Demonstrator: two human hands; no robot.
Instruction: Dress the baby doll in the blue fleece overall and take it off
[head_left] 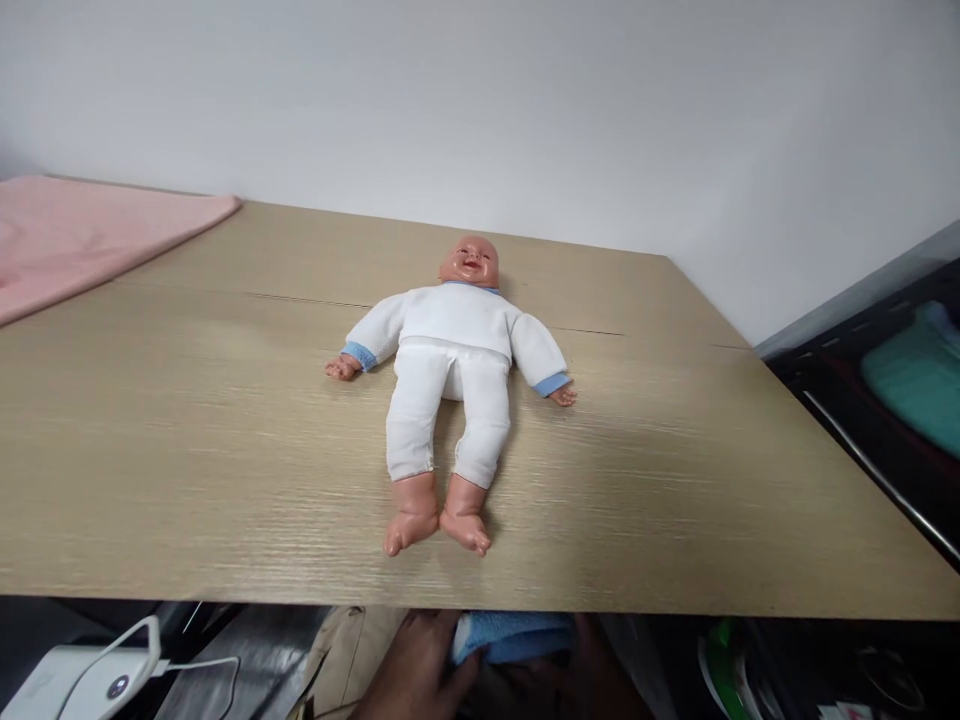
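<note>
Head view: left hand (pixel 417 672) fingers (pixel 459 668) lie together against the blue cloth (pixel 517 636), grip unclear.

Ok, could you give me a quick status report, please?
Left hand on blue cloth below table edge, grip unclear. Right hand shadowed, unclear. Doll face-up on table, apart.

Light: bright, even, from above
Shadows: soft, faint under the doll (pixel 452 370)
Bottom of frame: dim, murky below the bench (pixel 187 450) edge
Edges: stretched, slightly blurred
</note>
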